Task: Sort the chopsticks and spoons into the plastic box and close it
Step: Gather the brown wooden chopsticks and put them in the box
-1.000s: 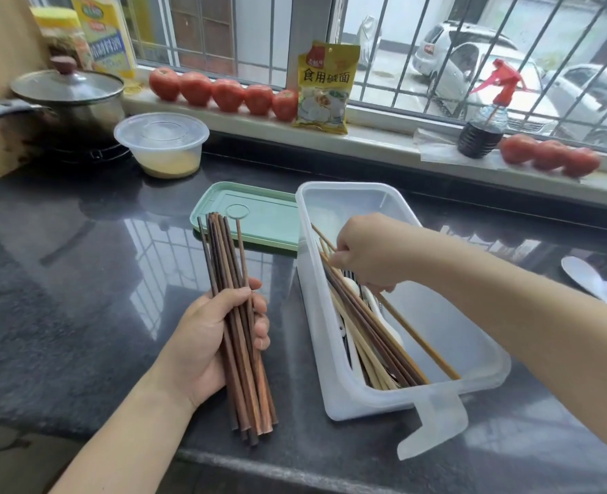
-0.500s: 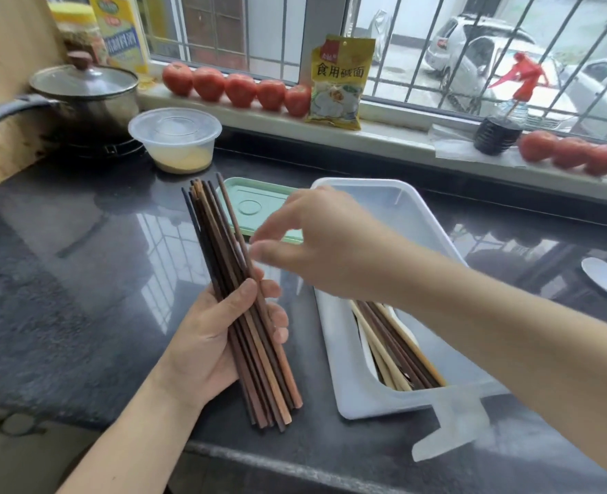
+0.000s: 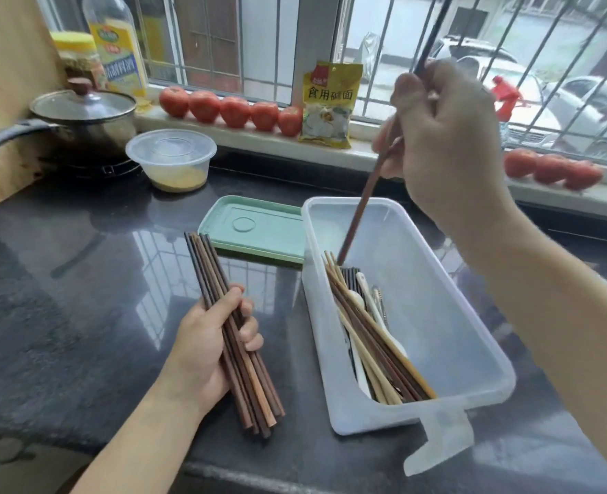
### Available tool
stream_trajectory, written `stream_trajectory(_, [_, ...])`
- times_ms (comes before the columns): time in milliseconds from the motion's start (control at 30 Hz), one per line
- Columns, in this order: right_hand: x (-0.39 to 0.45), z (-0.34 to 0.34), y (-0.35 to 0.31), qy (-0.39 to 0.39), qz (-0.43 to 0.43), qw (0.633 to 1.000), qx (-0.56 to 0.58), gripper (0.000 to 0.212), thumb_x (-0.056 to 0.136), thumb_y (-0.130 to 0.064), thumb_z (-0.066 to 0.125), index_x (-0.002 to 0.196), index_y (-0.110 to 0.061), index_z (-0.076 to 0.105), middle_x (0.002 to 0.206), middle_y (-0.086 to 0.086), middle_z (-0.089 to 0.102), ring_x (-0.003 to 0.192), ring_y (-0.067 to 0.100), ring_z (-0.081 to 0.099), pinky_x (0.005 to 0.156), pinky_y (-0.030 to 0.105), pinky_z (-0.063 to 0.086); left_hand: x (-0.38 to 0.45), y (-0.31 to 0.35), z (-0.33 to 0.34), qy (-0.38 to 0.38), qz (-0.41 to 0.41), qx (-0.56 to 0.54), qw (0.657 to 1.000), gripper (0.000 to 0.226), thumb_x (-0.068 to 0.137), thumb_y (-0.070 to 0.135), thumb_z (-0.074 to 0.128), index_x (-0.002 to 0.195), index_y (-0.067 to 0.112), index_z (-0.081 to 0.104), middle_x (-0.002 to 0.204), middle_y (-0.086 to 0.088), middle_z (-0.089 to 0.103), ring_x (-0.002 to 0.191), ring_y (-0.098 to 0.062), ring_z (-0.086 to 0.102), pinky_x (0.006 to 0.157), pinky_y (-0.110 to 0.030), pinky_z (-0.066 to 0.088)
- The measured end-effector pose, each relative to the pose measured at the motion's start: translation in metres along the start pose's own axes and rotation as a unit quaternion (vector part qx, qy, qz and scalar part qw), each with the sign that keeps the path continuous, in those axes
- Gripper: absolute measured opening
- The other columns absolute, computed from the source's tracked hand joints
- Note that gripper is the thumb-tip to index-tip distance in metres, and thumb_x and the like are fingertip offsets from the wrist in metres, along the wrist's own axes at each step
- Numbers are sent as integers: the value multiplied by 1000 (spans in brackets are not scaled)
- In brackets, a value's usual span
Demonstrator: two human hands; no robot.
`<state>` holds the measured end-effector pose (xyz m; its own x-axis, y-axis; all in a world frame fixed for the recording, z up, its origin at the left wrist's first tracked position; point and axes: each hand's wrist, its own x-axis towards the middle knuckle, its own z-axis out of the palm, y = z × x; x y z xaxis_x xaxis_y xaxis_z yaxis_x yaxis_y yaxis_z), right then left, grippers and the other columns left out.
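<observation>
Left hand: your left hand (image 3: 205,347) is wrapped round a bundle of dark brown wooden chopsticks (image 3: 231,333), thumb over the top, low over the black speckled stone counter (image 3: 63,297), to the left of the box.
Right hand: your right hand (image 3: 444,137) is raised above the far end of the box, fingers curled round a single dark reddish-brown chopstick (image 3: 361,205).
Single chopstick: it stands steeply, nearly upright, with its lower tip pointing down inside the box, just above the far ends of the sticks lying there; you cannot tell whether it touches them.
Box: the clear rectangular plastic box (image 3: 473,351) sits on the counter to the right of your left hand, uncovered, its translucent latch flap (image 3: 441,440) hanging at the near end.
Box contents: a mix of pale and dark wooden chopsticks (image 3: 373,336) lies lengthwise along the left wall, with white plastic spoons (image 3: 366,297) among them.
Lid: the pale green rectangular plastic lid (image 3: 255,228) lies flat on the counter, touching or just beside the box's far left corner.
Behind: a lidded steel saucepan (image 3: 88,119), a round clear plastic tub with yellow contents (image 3: 172,160), a row of red tomatoes (image 3: 230,110) on the sill, and a yellow food packet (image 3: 329,105) leaning on the window.
</observation>
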<state>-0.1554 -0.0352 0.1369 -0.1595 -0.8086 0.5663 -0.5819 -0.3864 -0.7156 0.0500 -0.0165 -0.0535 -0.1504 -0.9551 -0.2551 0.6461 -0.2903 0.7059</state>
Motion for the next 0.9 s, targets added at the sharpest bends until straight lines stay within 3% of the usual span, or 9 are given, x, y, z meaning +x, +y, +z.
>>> stream_trajectory(67, [5, -13, 7, -25, -38, 987, -157, 20, 107, -29, 47, 91, -20, 57, 70, 1, 67, 54, 12, 65, 58, 36, 57, 3, 0, -2, 2, -5, -7, 1000, 5, 100, 12, 53, 97, 14, 51, 70, -3, 49, 44, -11, 39, 38, -22, 36])
stream_trajectory(100, [5, -15, 10, -85, -20, 970, -225, 25, 106, -32, 47, 87, -19, 58, 70, 1, 67, 52, 12, 63, 55, 35, 54, 3, -1, -2, -1, -2, -1, 1000, 2, 100, 12, 53, 100, 13, 51, 69, -3, 49, 44, -11, 39, 38, -22, 35])
stream_trajectory(233, [-23, 7, 33, -354, 82, 844, -395, 30, 105, -38, 48, 92, -15, 63, 80, 2, 66, 69, 18, 66, 61, 33, 56, 1, -5, 0, 0, 7, 34, 999, 15, 102, 12, 52, 116, 10, 56, 72, -7, 51, 48, -16, 43, 40, -25, 38])
stream_trajectory(300, [-35, 20, 48, -396, 75, 816, -415, 32, 104, -39, 50, 91, -13, 63, 81, 3, 64, 72, 21, 64, 62, 34, 53, 1, -5, 0, 4, 3, 26, 1000, 24, 103, 11, 50, 125, 7, 57, 75, -8, 54, 54, -17, 47, 42, -25, 40])
stream_trajectory(400, [-40, 28, 60, -405, 87, 808, -419, 35, 104, -38, 49, 81, -14, 59, 76, 5, 62, 68, 22, 61, 55, 31, 43, 1, -4, 0, 10, 4, 22, 1000, 25, 104, 10, 49, 127, 6, 57, 78, -9, 60, 56, -17, 52, 43, -25, 42])
stream_trajectory(533, [-39, 26, 54, -443, 124, 785, -415, 41, 104, -40, 48, 84, -9, 66, 75, 7, 71, 61, 23, 69, 63, 31, 58, -5, -3, 3, 2, 24, 32, 999, 13, 102, 11, 52, 115, 10, 55, 89, -14, 72, 59, -21, 61, 45, -27, 46])
stream_trajectory(667, [-32, 23, 43, -385, 77, 835, -385, 36, 103, -38, 49, 89, -13, 70, 82, 4, 72, 71, 23, 68, 72, 39, 60, -6, 0, 3, -2, 56, 31, 998, 13, 95, 16, 58, 106, 14, 53, 107, -16, 75, 64, -22, 65, 47, -27, 49])
stream_trajectory(833, [-35, 34, 26, -340, -8, 870, -357, 33, 102, -36, 50, 82, -14, 66, 76, 0, 66, 73, 22, 60, 71, 35, 51, -7, 1, 4, -14, 54, 11, 998, 12, 89, 19, 61, 97, 13, 54, 96, -14, 74, 60, -21, 63, 46, -27, 48])
stream_trajectory(900, [-39, 37, 20, -284, -62, 899, -327, 27, 102, -36, 52, 86, -18, 66, 78, -6, 63, 74, 17, 55, 69, 33, 45, -9, 1, 4, -23, 52, 7, 998, 11, 88, 20, 61, 93, 13, 54, 88, -12, 72, 56, -21, 62, 45, -27, 48])
